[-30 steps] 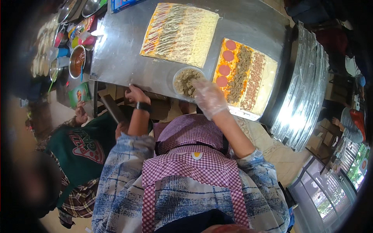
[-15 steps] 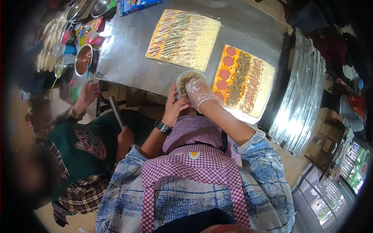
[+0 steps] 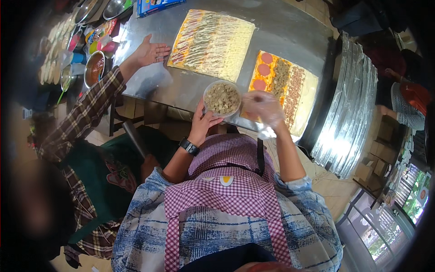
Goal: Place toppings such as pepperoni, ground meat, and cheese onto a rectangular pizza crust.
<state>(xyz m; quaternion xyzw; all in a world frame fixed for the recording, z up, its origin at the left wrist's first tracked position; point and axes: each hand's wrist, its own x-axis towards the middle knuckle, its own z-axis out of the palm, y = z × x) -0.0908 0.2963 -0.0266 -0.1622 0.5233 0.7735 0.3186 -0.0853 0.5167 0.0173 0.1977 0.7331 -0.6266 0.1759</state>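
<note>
Presently, we find the bare left hand (image 3: 200,124) clasping a round, pale container (image 3: 228,115), its fingers pressed to the left and near sides. The right hand (image 3: 264,109) wears a clear plastic glove and is at the near left part of a topped flatbread (image 3: 308,95); blur prevents us from telling whether its fingers pinch anything. We locate the container at the near edge of the metal table (image 3: 290,36), mouth upward; being round, it shows no long axis. Its contents are a greyish-brown crumbled topping (image 3: 222,98).

We record bands on the flatbread running from its far edge toward the person, near ends slanting left: red round slices, greyish crumbles, reddish-brown bits and a pale strip. A second flatbread (image 3: 210,43), beyond the container, bears thin zigzag drizzles.

To the left, a co-worker's hand (image 3: 152,52) is spread beside the second flatbread; that person's other hand grips a dark rod (image 3: 134,137), slanting up and left. The co-worker's green apron carries a red-and-white printed emblem, partly folded. We note a blue printed box (image 3: 156,5) at the far edge, a metal bowl (image 3: 86,70) of red sauce, and a silvery stack (image 3: 344,109) at right.
</note>
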